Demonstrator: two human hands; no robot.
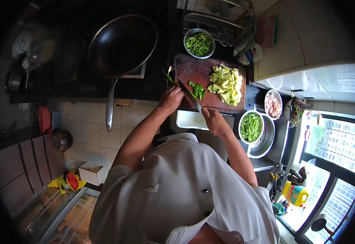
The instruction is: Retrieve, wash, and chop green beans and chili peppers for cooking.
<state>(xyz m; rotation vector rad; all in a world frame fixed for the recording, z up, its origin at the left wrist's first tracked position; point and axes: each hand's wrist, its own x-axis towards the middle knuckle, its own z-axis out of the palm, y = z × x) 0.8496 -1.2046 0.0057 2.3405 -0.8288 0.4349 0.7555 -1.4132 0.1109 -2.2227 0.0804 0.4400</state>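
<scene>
A wooden cutting board (195,68) lies in front of me on the dark counter. My right hand (214,121) grips the handle of a kitchen knife (192,97), whose blade slants across the board's left part. Close against the blade's left side, my left hand (172,98) holds a long green chili pepper (169,79), its stem end pointing away from me. Cut green pepper pieces (197,91) lie just right of the blade. Farther right on the board is a heap of pale green vegetable slices (226,84). The fingertips of my left hand are partly hidden.
A wok (123,45) sits at left, its handle (111,106) jutting over the counter edge. Metal bowls hold cut green vegetable (199,44) and green pepper strips (250,126). A bowl of raw meat (273,105) stands right. Below the board is a white tray (191,120).
</scene>
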